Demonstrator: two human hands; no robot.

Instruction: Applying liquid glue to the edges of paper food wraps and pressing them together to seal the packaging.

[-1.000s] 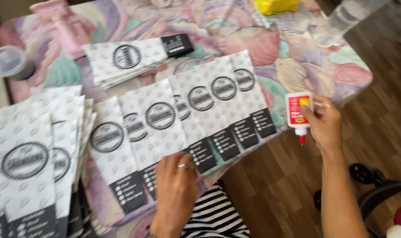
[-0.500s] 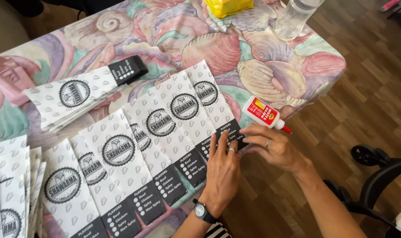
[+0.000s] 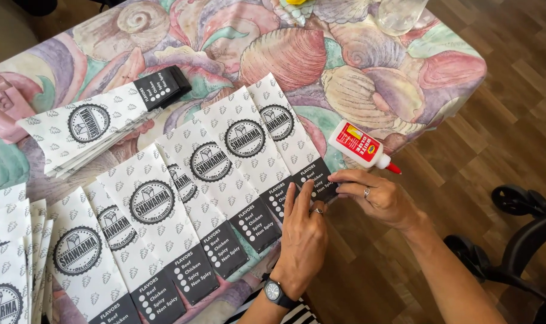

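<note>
Nearest, the left hand (image 3: 303,231), watch (image 3: 273,292) on the wrist, laid flat with fingers spread on the black end (image 3: 318,177) of the rightmost bag (image 3: 282,129); no grip there, open and holding nothing, only pressing down. Just beside it, the right hand (image 3: 381,195), fingertips set on the outer edge of that same black end; grip hard to read from this angle, perhaps a light pinch on the edge, perhaps only a press. A second ago held the glue bottle (image 3: 360,144) up off the desk's edge; half a second ago already let go of it and moving onto the bag; now empty of the bottle and joined with the left on the one spot. So: glue set aside, both hands given over to flattening the bag's end.

Bottle lying on its side on the desk (image 3: 297,54), just beyond the right hand and apart from it, red tip pointing out over the desk's edge. Worked bag at the right end of a row (image 3: 210,180) of overlapping white patterned bags fanned across the near desk, each with a round emblem and a black end. Further left, a stack (image 3: 9,240) of the same bags; behind the row, another pile (image 3: 87,123) lying crosswise. Farthest, a clear bottle (image 3: 399,12) at the far edge of the shell-patterned cloth. Off to the right, wooden floor (image 3: 495,120) and a black wheeled frame (image 3: 516,201).
</note>
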